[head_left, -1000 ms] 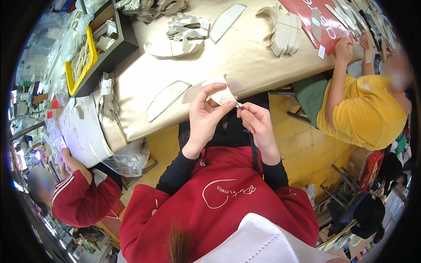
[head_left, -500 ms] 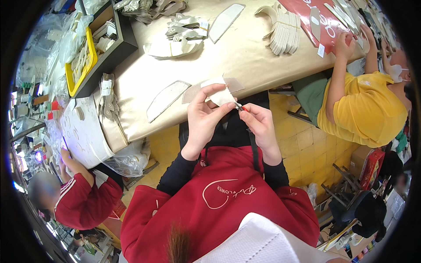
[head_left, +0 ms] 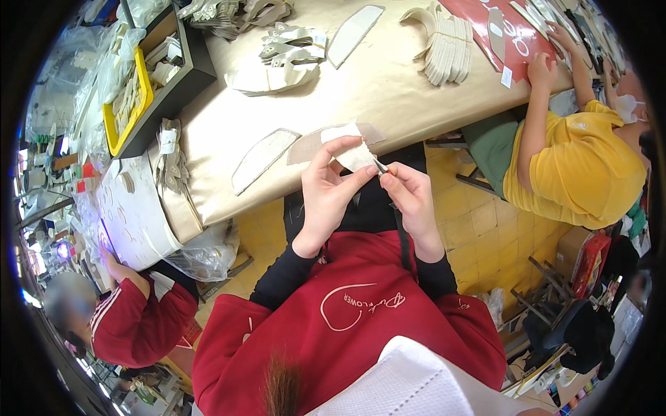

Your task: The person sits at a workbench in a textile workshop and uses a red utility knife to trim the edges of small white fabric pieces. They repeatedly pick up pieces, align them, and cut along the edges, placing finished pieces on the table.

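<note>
My left hand (head_left: 326,193) pinches a small white fabric piece (head_left: 355,158) between thumb and curled fingers, above the table's near edge. In my right hand (head_left: 412,197) is a small pair of snips (head_left: 381,167) with a bit of red at the handle. Its dark tip meets the right edge of the fabric; whether the blades are closed cannot be made out. Behind my hands a grey-beige curved piece (head_left: 303,148) lies on the table, partly covered. To its left is a pale half-moon piece (head_left: 264,159) with a dark outline.
On the paper-covered table (head_left: 215,149) lie stacks of curved beige pieces (head_left: 444,52) and grey cut pieces (head_left: 291,45). A black box (head_left: 198,66) and a yellow tray (head_left: 143,97) stand at left. A person in yellow (head_left: 576,166) works at right, another in red (head_left: 142,319) at left.
My left hand and the fabric have shifted slightly to the right and down. The snips stay at the fabric's edge. The person in yellow has moved a hand farther across the red sheet.
</note>
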`<control>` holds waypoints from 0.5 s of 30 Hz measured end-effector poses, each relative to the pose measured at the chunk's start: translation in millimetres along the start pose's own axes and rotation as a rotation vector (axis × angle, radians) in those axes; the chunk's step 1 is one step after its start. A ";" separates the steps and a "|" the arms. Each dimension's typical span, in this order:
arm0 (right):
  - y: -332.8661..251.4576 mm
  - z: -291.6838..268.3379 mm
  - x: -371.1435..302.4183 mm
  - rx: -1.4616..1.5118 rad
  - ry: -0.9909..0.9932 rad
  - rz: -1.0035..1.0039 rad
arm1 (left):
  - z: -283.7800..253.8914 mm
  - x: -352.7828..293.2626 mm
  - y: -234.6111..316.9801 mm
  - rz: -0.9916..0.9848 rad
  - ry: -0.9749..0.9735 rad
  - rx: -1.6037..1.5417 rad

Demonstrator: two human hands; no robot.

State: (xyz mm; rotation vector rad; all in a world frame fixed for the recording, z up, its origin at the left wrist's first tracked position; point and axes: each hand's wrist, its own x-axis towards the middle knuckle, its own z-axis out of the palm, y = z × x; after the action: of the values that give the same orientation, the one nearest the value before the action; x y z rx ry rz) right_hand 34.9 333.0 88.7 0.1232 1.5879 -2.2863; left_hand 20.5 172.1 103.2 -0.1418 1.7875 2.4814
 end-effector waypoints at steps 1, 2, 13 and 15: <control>0.3 -0.2 -0.2 -0.003 0.003 -0.002 | 0.0 0.2 -0.1 0.003 -0.010 0.003; 0.7 0.0 -0.2 -0.003 0.003 -0.009 | 0.0 0.2 0.0 -0.002 -0.009 -0.003; -3.4 2.9 -6.3 -0.010 0.029 0.015 | 5.5 -8.0 2.9 0.010 -0.047 0.097; -1.7 3.1 -6.1 -0.001 0.032 -0.007 | 6.4 -8.8 2.1 -0.015 -0.035 0.072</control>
State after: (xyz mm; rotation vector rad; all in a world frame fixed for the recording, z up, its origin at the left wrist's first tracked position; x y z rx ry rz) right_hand 40.4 332.1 93.0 0.1554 1.6077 -2.2999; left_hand 28.9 177.3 108.3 -0.1066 1.8522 2.3898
